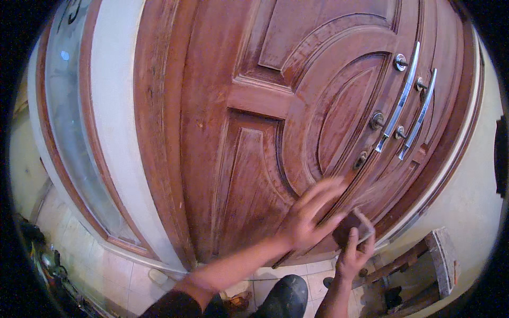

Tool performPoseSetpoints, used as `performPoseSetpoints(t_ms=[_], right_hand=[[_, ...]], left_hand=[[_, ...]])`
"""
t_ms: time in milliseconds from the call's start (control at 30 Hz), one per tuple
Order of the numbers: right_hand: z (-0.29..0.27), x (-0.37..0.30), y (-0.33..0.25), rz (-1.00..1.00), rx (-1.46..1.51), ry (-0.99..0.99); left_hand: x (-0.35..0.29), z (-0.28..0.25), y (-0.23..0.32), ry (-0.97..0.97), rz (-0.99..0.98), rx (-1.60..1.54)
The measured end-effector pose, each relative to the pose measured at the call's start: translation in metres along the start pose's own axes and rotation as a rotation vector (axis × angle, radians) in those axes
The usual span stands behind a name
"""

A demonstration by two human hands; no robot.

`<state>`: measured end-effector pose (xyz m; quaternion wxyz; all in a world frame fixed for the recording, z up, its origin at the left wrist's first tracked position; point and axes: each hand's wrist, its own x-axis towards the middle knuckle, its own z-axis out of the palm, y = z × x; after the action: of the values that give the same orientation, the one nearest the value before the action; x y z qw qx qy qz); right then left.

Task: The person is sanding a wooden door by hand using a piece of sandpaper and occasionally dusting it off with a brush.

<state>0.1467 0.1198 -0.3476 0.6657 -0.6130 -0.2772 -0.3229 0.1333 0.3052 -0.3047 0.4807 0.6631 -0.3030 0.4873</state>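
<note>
A carved red-brown wooden door (260,100) fills most of the view, its surface dull and paler in patches. My left hand (307,217), slightly blurred, is stretched out before the door's lower part, fingers extended and holding nothing I can see. Close by on the right, my right hand (354,257) grips a folded brown piece that looks like sandpaper (347,228), thumb on its face. Whether either hand touches the wood I cannot tell. Above them run two long chrome pull handles (403,100), with a keyhole plate (360,160) below.
At the lower right, a worn wooden stool-like frame (442,262) stands against the wall. Left of the door are a white wall strip (119,79) and a narrow glass pane (69,116). Assorted items (50,265) lie on the tiled floor (114,267) at the lower left.
</note>
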Motion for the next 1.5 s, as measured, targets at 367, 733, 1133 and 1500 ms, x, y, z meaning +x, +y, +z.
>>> performPoseSetpoints(t_ms=[367,733,1133,1500], right_hand=[[0.035,0.114,-0.156,-0.755,-0.262,0.029],[0.154,0.242,-0.174,-1.549,-1.024,-0.418],[0.179,0.204,-0.131,-1.544,-1.126,-0.470],[0.196,0.256,-0.161,-1.635,-1.230,-0.660]], left_hand=[[0.207,0.094,0.020,-0.146,-0.294,-0.100],[0.230,0.141,-0.040,0.208,-0.110,0.231],[0.237,0.141,-0.060,0.263,-0.128,0.239],[0.241,0.164,-0.097,0.348,0.111,0.725]])
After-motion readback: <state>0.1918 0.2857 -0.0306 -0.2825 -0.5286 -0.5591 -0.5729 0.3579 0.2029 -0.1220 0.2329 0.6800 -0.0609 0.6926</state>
